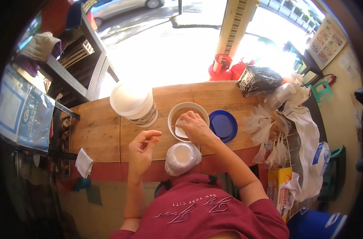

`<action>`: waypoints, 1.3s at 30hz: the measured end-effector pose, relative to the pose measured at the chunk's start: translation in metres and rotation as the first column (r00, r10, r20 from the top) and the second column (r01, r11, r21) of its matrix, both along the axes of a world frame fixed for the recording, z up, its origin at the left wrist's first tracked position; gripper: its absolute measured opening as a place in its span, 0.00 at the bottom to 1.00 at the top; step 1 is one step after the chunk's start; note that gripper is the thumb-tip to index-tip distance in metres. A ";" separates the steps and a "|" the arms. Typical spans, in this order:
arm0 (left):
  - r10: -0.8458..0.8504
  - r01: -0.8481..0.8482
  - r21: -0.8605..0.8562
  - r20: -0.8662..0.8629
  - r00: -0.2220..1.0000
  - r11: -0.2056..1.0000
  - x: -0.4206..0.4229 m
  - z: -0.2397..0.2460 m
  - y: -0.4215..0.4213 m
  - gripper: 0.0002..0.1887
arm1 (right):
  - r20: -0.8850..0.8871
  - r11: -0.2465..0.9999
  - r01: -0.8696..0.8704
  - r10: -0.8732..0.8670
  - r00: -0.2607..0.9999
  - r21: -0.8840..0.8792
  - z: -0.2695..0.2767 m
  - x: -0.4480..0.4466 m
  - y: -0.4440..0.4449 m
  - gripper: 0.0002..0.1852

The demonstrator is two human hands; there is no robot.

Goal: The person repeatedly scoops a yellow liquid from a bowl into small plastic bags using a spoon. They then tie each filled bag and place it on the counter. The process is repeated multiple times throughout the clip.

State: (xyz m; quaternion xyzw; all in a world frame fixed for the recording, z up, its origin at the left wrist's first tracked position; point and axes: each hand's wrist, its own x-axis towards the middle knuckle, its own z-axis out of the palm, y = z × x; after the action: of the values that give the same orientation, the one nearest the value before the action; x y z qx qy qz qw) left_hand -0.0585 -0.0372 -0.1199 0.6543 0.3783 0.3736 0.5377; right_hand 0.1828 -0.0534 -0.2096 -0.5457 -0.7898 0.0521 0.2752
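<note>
My right hand reaches into a white bowl of brown contents and grips a flat white piece; the fingers hide part of it, so its exact kind is unclear. To the left, my left hand is raised near the table's front edge, fingers curled, with a gap between thumb and forefinger and nothing visible in it. Between my forearms, a clear plastic bag wraps something round and pale at the table edge. Right of the bowl lies a round blue plastic dish or lid.
A white plastic bucket stands left of the bowl on the wooden table. Along the right are plastic bags, a black patterned box and a yellow box. Red gas cylinders stand beyond the far edge.
</note>
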 end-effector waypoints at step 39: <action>0.036 -0.048 -0.078 -0.140 0.990 0.996 -0.025 -0.035 -0.022 0.08 | -0.411 0.696 0.648 -0.713 0.569 -0.310 -0.025 0.035 -0.009 0.08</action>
State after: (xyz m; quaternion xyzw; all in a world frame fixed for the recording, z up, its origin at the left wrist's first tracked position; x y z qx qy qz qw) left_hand -0.0831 -0.0589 -0.1551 0.6482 0.4431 0.3231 0.5283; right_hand 0.2176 -0.0622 -0.2350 -0.7897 -0.4129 0.1311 0.4344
